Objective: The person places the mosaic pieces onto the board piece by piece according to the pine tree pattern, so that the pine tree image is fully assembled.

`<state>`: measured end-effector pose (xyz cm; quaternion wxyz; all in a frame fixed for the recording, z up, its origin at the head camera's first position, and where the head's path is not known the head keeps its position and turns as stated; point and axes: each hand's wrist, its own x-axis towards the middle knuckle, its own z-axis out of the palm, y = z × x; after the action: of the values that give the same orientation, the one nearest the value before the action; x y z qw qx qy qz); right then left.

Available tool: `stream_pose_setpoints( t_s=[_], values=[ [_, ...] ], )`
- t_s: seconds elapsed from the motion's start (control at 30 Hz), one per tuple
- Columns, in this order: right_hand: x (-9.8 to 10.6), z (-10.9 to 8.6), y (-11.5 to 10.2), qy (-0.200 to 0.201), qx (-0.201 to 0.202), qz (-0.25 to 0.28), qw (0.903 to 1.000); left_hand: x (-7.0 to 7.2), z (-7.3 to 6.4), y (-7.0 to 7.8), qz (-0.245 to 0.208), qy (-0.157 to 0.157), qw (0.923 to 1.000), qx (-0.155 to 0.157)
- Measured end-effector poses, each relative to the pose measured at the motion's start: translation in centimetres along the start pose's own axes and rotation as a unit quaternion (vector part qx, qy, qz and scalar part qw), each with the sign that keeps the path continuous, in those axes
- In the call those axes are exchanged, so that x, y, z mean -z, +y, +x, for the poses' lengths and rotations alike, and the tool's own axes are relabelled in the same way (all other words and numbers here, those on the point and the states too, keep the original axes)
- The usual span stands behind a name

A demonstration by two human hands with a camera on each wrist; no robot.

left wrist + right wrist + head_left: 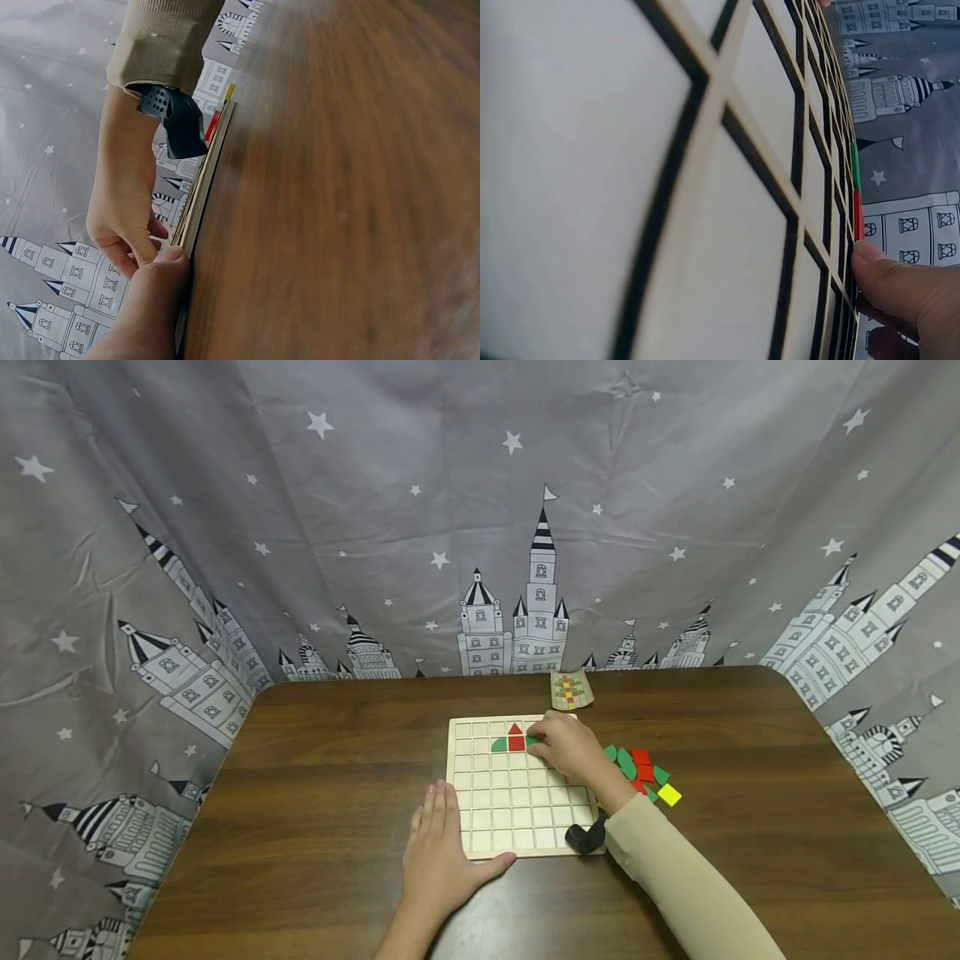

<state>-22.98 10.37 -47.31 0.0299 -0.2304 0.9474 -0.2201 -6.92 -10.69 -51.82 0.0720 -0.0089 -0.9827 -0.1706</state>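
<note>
The right hand (572, 747) is pinching a green tile (533, 740) between thumb and curled fingertips over the second row of the board (481, 797), just right of the red square (517, 743); the fingers are hiding most of this piece, so whether it is lying flat in its cell is hard to tell. A green quarter (499, 744) is sitting on the other side of the red square, in the same row, and a red triangle (515, 728) is lying directly beyond the square, in the farthest row. The left hand (441, 864) is gripping nothing: its straight fingers are lying along the board's left edge, and its thumb is stretching out along the near edge, touching it. The board is resting on the table (337, 810), its nearer rows showing pale cells. To the right of the board, loose tiles (626, 764) in green and red are lying in a cluster, with a yellow square (669, 795) at the near end. A card (571, 690) with a coloured pattern is lying behind the board's far right corner. A black camera (587, 838) is hanging from the right wrist above the near right corner, beside a beige sleeve (682, 868).
</note>
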Motion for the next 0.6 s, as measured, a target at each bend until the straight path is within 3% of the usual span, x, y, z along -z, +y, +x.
stream_pose_setpoints(
  t_s=[0.6],
  values=[
    [0.00,0.01,0.12,-0.033,0.017,0.013,0.9992,-0.08,0.15,0.09,-0.003,0.003,1.0000,0.003]
  ],
)
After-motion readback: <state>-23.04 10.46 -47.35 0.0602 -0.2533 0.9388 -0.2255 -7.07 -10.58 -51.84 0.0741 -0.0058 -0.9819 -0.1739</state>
